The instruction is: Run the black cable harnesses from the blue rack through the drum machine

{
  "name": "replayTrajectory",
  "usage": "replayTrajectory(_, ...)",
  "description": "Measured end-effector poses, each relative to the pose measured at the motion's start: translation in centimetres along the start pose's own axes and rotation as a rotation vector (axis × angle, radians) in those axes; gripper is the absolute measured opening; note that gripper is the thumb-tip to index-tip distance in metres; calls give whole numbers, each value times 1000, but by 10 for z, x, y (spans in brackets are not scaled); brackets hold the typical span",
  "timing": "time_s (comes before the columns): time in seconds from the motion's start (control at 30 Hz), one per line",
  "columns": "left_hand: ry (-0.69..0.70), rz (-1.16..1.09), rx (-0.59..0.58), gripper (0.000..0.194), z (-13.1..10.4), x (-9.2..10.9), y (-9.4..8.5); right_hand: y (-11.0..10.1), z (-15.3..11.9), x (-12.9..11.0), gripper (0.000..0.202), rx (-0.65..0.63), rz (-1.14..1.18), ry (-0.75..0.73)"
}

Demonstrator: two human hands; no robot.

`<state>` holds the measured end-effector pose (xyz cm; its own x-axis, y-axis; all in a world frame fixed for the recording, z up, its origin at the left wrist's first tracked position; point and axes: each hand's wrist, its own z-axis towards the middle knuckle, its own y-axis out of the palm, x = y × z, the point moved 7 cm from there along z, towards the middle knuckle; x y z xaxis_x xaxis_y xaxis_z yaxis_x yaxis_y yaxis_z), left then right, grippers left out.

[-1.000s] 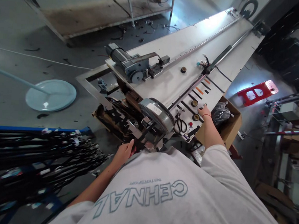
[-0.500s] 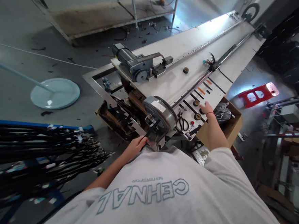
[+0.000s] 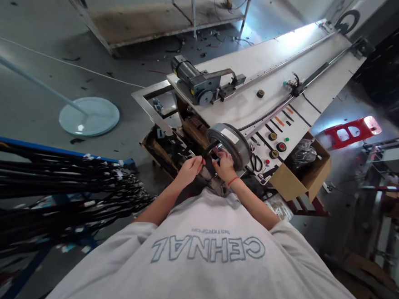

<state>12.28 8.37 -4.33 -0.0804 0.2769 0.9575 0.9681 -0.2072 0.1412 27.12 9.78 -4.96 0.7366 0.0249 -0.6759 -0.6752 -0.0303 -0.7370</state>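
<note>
My left hand (image 3: 192, 168) is closed in a pinch on a black cable (image 3: 210, 149), just in front of the wheel-shaped machine head. From my fingers the cable slants up toward the opening of that grey wheel (image 3: 230, 142), which carries a white label. My right hand (image 3: 226, 166) is at the near side of the wheel, thumb and fingers apart. Whether its fingertips touch the wheel or the cable I cannot tell. Black-handled scissors (image 3: 255, 162) lie on the white table, right of the wheel.
Round tape rolls (image 3: 273, 136), a red-centred black disc (image 3: 281, 147) and black strips lie on the long white table (image 3: 232, 113). A motor (image 3: 191, 76) sits at its left end. On the right are an open cardboard box (image 3: 287, 185) and a red stool (image 3: 353, 131). Black cables (image 3: 47, 171) hang at left.
My right hand has come back from the tape rolls on the table to the wheel, uncovering the red-centred disc. The left hand still pinches the cable. The view has shifted slightly.
</note>
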Motion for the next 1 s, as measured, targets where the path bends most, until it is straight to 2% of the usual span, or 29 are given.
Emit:
replayTrajectory(0.07,26,34,-22,53,-1,2,1,10,13,17,18,-36,24,82)
replayTrajectory(0.13,43,80,-39,51,-3,3,3,10,17,22,9,-46,53,71)
replayTrajectory(0.27,44,227,-49,48,-4,1,2,-5,9,12,12,41,84,-52)
replayTrajectory(0.37,77,350,-70,46,-3,-2,0,-10,3,8,11,65,103,-77)
replayTrajectory(0.53,149,512,-103,44,0,-2,-2,-3,10,11,25,-52,82,-46)
replayTrajectory(0.7,153,611,-118,44,5,-11,-2,-11,11,-7,14,-122,6,-169)
replayTrajectory(0.83,114,734,-203,38,8,-32,7,-17,9,-30,19,-132,50,-305)
replayTrajectory(0.93,97,786,-207,36,8,-39,10,-13,16,-35,29,-163,21,-287)
replayTrajectory(1.0,97,818,-201,36,8,-37,12,-11,22,-33,47,-174,3,-249)
